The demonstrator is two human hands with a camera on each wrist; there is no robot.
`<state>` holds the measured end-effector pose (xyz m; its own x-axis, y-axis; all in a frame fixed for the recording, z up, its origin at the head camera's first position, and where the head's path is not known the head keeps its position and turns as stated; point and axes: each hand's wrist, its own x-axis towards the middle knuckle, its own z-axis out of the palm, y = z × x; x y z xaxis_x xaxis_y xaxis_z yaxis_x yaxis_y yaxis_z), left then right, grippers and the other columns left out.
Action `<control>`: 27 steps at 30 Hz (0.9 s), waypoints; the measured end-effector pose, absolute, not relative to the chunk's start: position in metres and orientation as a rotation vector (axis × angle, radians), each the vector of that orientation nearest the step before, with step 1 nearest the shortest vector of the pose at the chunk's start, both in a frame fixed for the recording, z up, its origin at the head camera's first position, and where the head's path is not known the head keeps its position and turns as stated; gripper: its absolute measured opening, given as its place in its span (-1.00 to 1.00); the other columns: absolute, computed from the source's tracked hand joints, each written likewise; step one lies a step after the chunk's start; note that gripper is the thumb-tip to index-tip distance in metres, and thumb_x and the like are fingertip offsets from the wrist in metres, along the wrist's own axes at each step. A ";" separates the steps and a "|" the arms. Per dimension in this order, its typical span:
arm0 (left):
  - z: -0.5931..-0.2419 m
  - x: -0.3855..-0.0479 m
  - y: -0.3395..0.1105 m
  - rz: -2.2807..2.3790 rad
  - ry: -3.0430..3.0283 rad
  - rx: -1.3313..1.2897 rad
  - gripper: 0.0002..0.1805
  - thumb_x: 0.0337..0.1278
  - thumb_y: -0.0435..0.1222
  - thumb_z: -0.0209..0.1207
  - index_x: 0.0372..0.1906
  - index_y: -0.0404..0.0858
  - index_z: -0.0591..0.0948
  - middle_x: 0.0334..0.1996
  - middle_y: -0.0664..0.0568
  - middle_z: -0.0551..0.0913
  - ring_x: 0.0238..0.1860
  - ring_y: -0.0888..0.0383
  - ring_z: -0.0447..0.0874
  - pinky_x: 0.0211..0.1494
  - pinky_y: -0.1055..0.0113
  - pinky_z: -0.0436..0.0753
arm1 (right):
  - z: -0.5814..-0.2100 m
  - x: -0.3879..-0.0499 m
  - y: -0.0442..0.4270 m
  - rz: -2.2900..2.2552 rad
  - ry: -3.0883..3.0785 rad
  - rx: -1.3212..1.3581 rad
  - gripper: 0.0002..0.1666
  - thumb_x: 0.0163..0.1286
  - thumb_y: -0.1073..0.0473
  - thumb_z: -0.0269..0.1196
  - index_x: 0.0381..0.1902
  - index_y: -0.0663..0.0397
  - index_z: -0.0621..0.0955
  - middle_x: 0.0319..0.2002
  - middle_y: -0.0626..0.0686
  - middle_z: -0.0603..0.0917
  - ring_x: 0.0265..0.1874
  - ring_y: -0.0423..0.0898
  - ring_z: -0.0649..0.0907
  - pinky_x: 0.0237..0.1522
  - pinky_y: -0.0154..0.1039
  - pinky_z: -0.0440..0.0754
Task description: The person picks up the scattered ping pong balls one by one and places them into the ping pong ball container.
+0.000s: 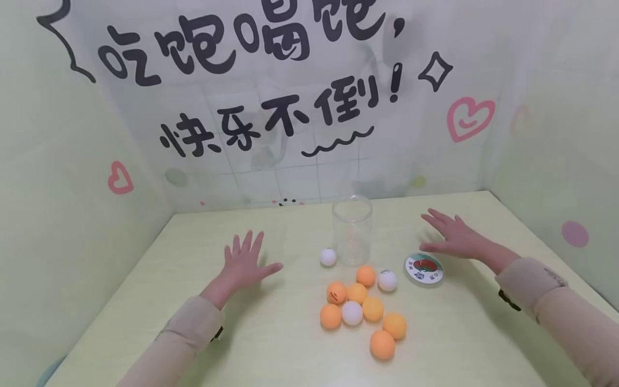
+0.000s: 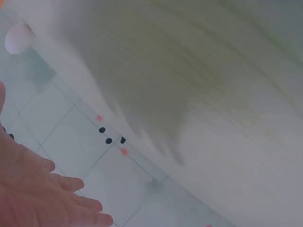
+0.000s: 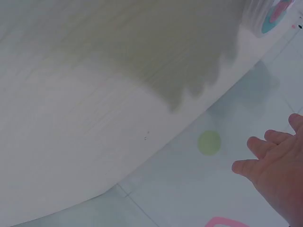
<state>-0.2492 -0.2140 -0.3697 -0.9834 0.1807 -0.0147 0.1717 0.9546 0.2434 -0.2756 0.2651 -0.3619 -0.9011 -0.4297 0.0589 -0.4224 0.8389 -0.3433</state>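
Observation:
My left hand point(image 1: 243, 267) hovers above the left part of the table, fingers spread, holding nothing. On the other side, my right hand point(image 1: 456, 236) is stretched out with straight fingers just behind a round white lid point(image 1: 424, 269) bearing a red picture. A clear, open-topped plastic jar point(image 1: 353, 231) stands upright between the hands. In front of it lie several orange ping-pong balls point(image 1: 382, 344) and a few white ones; one white ball point(image 1: 328, 257) sits beside the jar's left side. In the wrist views both hands, left point(image 2: 47, 194) and right point(image 3: 279, 165), have empty palms.
The pale wooden table point(image 1: 271, 344) meets a back wall point(image 1: 300, 183) covered with a printed sheet of black lettering and hearts. Sheeted walls also close off the left side point(image 1: 63, 215) and the right side point(image 1: 556, 161).

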 end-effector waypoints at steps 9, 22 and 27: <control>-0.361 -0.252 -0.193 0.712 3.109 0.407 0.01 0.07 0.18 0.06 0.42 -0.30 -0.10 0.40 -0.30 -0.07 0.37 -0.33 -0.19 0.33 -0.26 -0.07 | -0.367 -0.252 0.235 -0.570 2.951 -0.925 -0.08 0.14 -0.23 0.23 0.31 0.17 0.26 0.34 0.30 0.16 0.27 0.30 0.23 0.26 0.33 -0.12; -0.342 -0.270 -0.126 1.286 2.969 0.592 -0.22 0.14 -0.01 0.14 0.40 -0.11 0.11 0.39 -0.02 0.13 0.36 -0.04 0.10 0.34 -0.04 0.19 | -0.374 -0.230 0.202 -0.754 2.768 -1.031 -0.14 0.18 -0.28 0.17 0.29 0.11 0.30 0.29 0.16 0.33 0.27 0.15 0.30 0.31 0.24 -0.10; -0.338 -0.281 -0.100 1.554 2.888 0.643 -0.33 0.14 -0.10 0.16 0.34 -0.11 0.25 0.31 -0.05 0.28 0.20 -0.11 0.37 0.19 -0.01 0.43 | -0.375 -0.229 0.198 -0.749 2.753 -1.061 -0.18 0.20 -0.27 0.15 0.27 0.11 0.34 0.25 0.14 0.39 0.24 0.12 0.35 0.31 0.22 -0.05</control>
<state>-0.2808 -0.0995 -0.3377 -0.9068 0.2364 0.3491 0.4216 0.4987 0.7574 -0.2286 0.1982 -0.3754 -0.7529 -0.6529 0.0829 -0.6048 0.6367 -0.4783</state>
